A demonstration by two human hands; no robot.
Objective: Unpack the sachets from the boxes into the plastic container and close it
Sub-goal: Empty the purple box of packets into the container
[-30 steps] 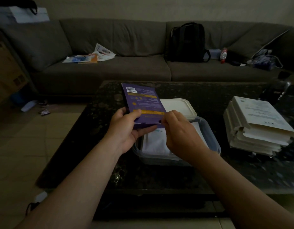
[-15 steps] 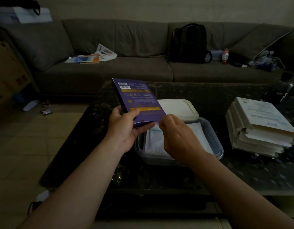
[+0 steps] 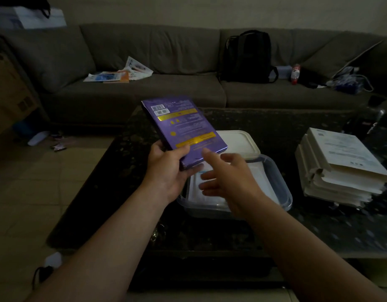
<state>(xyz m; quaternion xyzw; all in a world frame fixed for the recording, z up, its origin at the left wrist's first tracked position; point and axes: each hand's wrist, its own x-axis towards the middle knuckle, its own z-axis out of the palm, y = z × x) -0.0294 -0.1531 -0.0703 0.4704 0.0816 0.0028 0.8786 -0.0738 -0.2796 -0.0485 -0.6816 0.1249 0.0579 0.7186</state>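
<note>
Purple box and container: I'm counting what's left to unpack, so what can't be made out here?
- Purple box, head view: whether it holds sachets; closed faces and the left hand hide this.
- Plastic container: sachet count, covered by the blurred right hand.
- White stack: contents unreadable, dim.
- Box print: too small.

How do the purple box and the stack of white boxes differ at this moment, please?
The purple box is held tilted above the table by the left hand; the stack of white boxes rests on the table. One is purple with yellow bands, the others pale. Both are flat cartons.
</note>
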